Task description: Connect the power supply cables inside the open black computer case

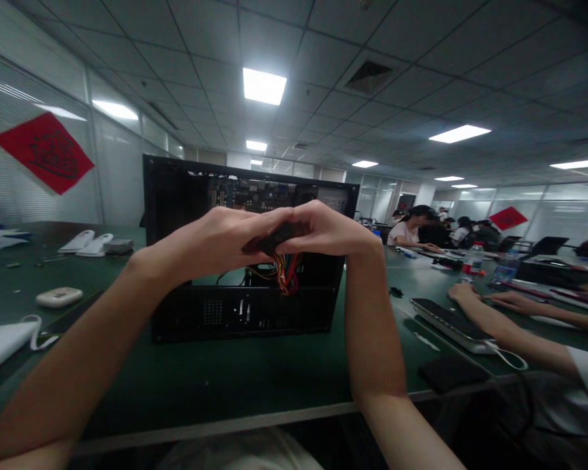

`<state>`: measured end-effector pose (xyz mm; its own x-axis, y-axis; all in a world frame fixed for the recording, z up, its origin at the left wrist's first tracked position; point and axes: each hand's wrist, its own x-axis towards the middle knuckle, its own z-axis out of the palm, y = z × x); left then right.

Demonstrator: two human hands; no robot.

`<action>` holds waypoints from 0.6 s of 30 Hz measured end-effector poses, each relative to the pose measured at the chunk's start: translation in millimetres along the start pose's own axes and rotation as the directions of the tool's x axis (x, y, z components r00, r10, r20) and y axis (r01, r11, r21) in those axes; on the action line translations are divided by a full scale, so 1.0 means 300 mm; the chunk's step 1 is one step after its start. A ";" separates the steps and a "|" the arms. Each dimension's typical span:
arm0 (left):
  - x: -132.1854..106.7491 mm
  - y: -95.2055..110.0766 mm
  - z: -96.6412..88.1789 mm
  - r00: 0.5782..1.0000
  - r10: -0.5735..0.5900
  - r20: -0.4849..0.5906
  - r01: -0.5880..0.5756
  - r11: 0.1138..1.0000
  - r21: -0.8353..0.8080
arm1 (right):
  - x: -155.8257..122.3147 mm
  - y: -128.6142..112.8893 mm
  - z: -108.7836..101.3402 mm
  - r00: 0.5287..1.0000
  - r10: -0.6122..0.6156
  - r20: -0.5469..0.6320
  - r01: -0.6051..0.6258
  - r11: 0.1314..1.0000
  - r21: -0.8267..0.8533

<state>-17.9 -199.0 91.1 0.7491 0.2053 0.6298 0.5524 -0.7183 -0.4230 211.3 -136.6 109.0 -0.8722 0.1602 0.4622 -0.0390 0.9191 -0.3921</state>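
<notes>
An open black computer case [176, 307] stands on the green table before me, with a circuit board [267, 190] showing in its upper part. In front of it, my left hand [228, 235] and my right hand [321, 227] meet, both closed around a dark cable bundle [277, 240]. Red, yellow, orange and black wires [288, 277] hang below the fingers. The upper end of the bundle is hidden by my hands.
On the green table [200, 385], a white earbud case [59, 297] and a white mask-like item [4, 343] lie left. A phone [448, 323] with a cable lies right, beside another person's arm [509, 329]. Bottles [472, 263] stand farther back.
</notes>
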 end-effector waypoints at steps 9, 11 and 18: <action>0.002 -0.044 0.012 0.999 -0.006 -0.040 0.005 0.999 -0.043 | 0.019 0.033 0.007 0.999 -0.002 -0.053 0.002 1.000 0.012; 0.003 -0.046 0.011 0.999 -0.048 -0.014 0.047 0.996 -0.073 | 0.023 0.042 0.008 0.998 -0.003 -0.064 0.002 1.000 -0.010; 0.004 -0.045 0.012 0.978 -0.181 0.103 0.194 0.972 -0.135 | 0.046 0.078 0.021 0.996 -0.065 -0.058 0.064 0.998 -0.019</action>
<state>-23.2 -186.6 95.3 0.6703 0.3995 0.6254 0.6330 -0.7477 -0.2009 195.4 -115.2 101.2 -0.8382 0.1206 0.5318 -0.0853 0.9343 -0.3462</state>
